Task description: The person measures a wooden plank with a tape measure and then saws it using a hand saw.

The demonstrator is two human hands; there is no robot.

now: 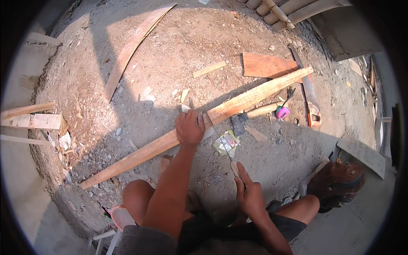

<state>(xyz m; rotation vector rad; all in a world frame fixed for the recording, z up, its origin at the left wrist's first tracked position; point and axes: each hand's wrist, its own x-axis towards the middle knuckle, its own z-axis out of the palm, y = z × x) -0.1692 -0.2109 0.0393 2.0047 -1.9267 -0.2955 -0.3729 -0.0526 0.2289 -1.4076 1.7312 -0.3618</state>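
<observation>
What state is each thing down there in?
Left hand: gripping the beam
Right hand: closed around a thin-bladed tool
Beam: lying slantwise, held
Thin-bladed tool: held, blade reaching the beam
Orange-handled saw: lying unheld
Hammer-like tool: lying unheld
Tape measure: lying unheld
Packet: crumpled, on the ground
Bag: set down, unheld

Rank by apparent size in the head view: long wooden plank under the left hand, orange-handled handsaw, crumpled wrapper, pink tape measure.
1. Long wooden plank
2. Orange-handled handsaw
3. Crumpled wrapper
4. Pink tape measure
</observation>
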